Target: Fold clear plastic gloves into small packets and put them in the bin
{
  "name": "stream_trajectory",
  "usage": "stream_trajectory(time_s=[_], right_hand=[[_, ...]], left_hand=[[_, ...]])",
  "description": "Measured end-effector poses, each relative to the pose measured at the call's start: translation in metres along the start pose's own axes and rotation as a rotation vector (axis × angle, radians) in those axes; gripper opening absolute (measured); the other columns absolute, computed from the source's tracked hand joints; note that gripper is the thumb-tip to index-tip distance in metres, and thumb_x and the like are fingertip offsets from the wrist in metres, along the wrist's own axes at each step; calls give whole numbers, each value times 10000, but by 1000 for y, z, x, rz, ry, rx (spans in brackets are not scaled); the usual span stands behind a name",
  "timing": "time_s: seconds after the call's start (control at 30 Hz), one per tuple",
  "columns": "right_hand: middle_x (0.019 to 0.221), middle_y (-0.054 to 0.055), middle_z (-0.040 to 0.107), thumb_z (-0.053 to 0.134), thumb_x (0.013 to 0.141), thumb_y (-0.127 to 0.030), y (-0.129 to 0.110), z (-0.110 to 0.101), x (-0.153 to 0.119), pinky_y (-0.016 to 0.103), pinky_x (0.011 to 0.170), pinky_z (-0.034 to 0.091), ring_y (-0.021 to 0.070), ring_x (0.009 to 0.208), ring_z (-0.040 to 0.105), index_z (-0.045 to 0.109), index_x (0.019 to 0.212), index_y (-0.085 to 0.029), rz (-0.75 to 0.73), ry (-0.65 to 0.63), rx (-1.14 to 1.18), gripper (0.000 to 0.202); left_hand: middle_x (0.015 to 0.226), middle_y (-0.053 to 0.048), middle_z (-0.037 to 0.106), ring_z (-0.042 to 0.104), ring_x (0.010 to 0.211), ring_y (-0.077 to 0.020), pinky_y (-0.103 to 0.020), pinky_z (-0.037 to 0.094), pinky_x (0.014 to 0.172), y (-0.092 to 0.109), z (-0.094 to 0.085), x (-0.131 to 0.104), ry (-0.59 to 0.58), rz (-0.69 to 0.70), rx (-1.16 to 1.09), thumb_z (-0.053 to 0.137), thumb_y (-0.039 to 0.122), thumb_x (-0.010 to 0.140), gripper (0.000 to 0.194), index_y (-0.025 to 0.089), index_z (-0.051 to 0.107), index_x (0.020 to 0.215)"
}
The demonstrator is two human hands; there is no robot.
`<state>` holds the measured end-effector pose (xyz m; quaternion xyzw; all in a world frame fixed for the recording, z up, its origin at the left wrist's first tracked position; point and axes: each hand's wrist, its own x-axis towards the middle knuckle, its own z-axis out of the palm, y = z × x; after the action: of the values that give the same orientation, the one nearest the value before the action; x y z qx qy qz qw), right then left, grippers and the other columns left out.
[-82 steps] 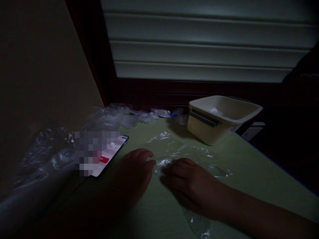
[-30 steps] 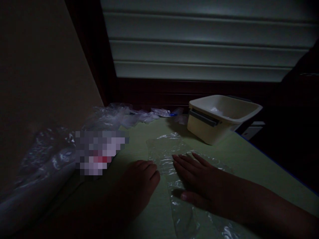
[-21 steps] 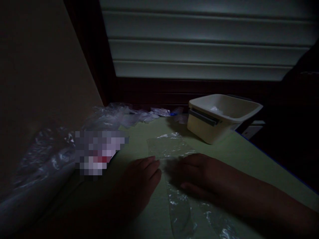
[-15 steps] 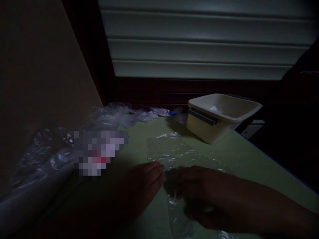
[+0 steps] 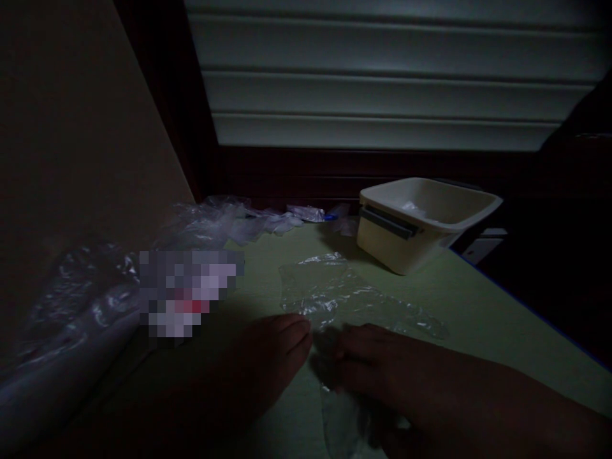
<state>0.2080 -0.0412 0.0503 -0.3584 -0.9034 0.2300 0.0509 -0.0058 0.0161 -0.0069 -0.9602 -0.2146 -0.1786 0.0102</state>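
A thin, clear sheet of plastic film (image 5: 329, 293), wrinkled and shiny, lies spread on the pale green tabletop. My left hand (image 5: 277, 354) rests at its left edge, fingers stretched out and lying close together. My right hand (image 5: 377, 370) is over the lower part of the film, its fingers apart and bent downward and its thumb low in shadow. The hands hide some of the film, and dim light blurs where the right fingertips touch.
A cream plastic bin (image 5: 387, 245) with a grey handle stands at the back right, some clear plastic inside. Crumpled clear plastic (image 5: 205, 220) and a larger plastic package (image 5: 90, 325) line the left side. A blue edge (image 5: 526, 309) borders the table's right.
My right hand has shifted slightly down and toward me over the film, uncovering more of its right end. The left hand stays almost in place.
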Motion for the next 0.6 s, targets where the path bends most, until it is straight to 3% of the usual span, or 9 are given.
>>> stream_trajectory(time_s=[0.13, 0.33, 0.47, 0.6], right_hand=[[1127, 70, 600, 565, 749, -22, 2, 4, 7, 291, 948, 415, 188, 1050, 536, 570, 1154, -159, 10, 33, -39, 428], [949, 47, 633, 571, 807, -78, 6, 6, 12, 265, 755, 463, 165, 845, 580, 617, 915, -169, 16, 85, -53, 149], [822, 18, 638, 508, 854, -108, 6, 3, 11, 229, 624, 443, 134, 708, 588, 610, 851, -182, 90, 167, 98, 126], [694, -3, 595, 458, 888, -162, 9, -1, 13, 211, 526, 387, 111, 578, 527, 585, 796, -169, 202, 221, 259, 157]], left_hand=[[937, -75, 656, 611, 878, -188, -289, 512, 779, 2, 1, 0, 6, -31, 9, 323, 35, 924, 325, 132, 630, 874], [933, -66, 652, 612, 806, -166, -271, 519, 718, 1, -1, 1, -62, -94, -81, 357, 58, 926, 288, 144, 628, 878], [945, -71, 653, 613, 869, -183, -289, 515, 766, 0, -1, 0, -33, -52, -60, 375, 68, 925, 266, 148, 623, 878], [924, -49, 657, 612, 802, -162, -262, 515, 740, 1, -1, 0, -29, -95, -40, 384, 79, 936, 257, 155, 623, 879]])
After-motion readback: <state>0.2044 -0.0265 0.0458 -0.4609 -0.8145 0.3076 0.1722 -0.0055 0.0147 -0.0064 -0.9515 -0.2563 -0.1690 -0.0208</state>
